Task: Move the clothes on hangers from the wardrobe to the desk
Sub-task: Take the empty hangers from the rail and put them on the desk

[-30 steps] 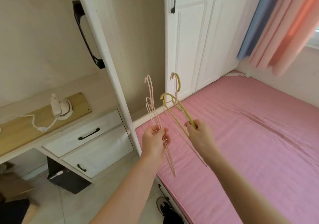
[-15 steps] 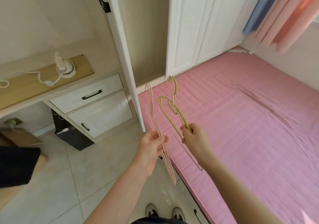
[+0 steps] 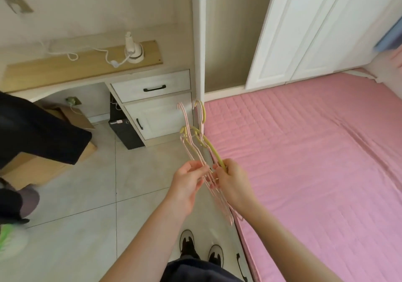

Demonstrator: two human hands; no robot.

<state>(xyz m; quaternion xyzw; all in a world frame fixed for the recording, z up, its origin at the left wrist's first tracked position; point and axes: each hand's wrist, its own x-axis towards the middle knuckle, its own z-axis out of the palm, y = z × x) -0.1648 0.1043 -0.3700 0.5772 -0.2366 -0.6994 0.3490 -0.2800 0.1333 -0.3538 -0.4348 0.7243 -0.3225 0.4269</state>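
Hangers (image 3: 201, 151), bare of clothes, sit bunched between my hands above the floor, near the bed: left hand (image 3: 188, 184) pinches the pink wires, right hand (image 3: 233, 181) grips the yellow one, probably gathering them into one carry toward the bench (image 3: 32, 73).

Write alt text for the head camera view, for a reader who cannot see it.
A person's left hand and right hand together hold a bunch of empty pink and yellow hangers, standing on a tiled floor between a pink bed and a desk beside an open wardrobe.
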